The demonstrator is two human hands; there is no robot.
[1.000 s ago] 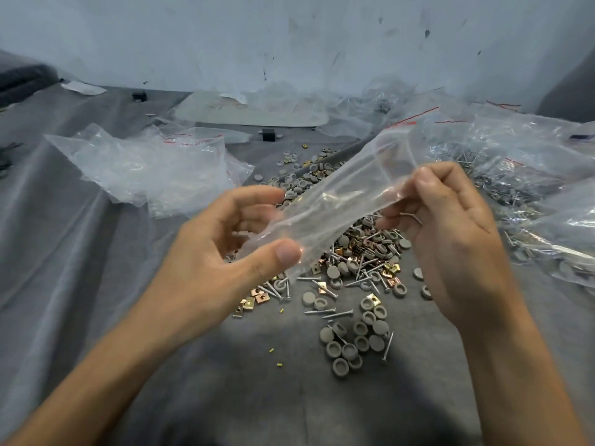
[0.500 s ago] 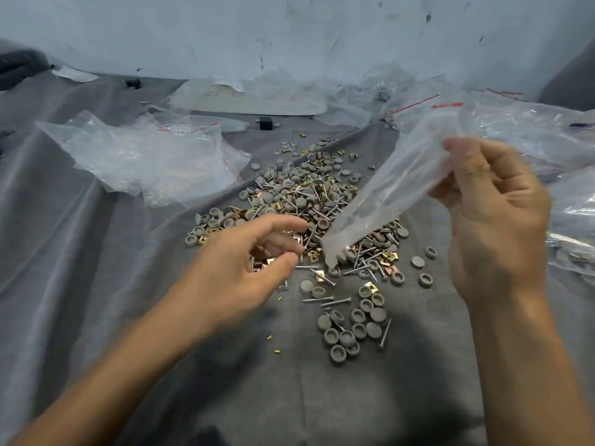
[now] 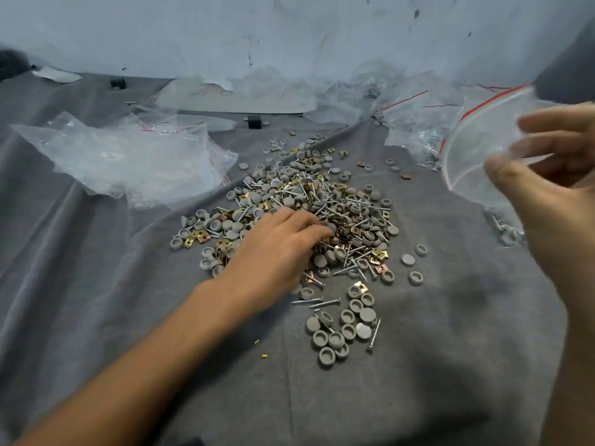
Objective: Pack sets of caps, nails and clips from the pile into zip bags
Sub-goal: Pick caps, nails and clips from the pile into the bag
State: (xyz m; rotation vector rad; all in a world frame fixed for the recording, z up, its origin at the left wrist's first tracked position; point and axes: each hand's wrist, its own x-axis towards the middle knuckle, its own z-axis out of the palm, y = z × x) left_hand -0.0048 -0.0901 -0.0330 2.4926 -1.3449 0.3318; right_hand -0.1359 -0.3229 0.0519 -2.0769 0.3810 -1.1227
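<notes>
Lowered from the zip bag [image 3: 476,146], the left hand [image 3: 277,249] sets bent fingers [image 3: 302,222] on the pile [image 3: 322,194] of caps, nails and clips, any catch hidden, while the right hand [image 3: 553,188] grips the bag at 2 o'clock, awaiting a picked set.

I see a pile [image 3: 322,201] of grey caps [image 3: 326,355], silver nails [image 3: 325,302] and brass clips [image 3: 202,235] on grey cloth [image 3: 96,284]. A clear, red-striped zip bag [image 3: 476,149] is raised at right, mouth open.

Blurred right hand [image 3: 547,201], seemingly around zip bag [image 3: 471,156]
</notes>
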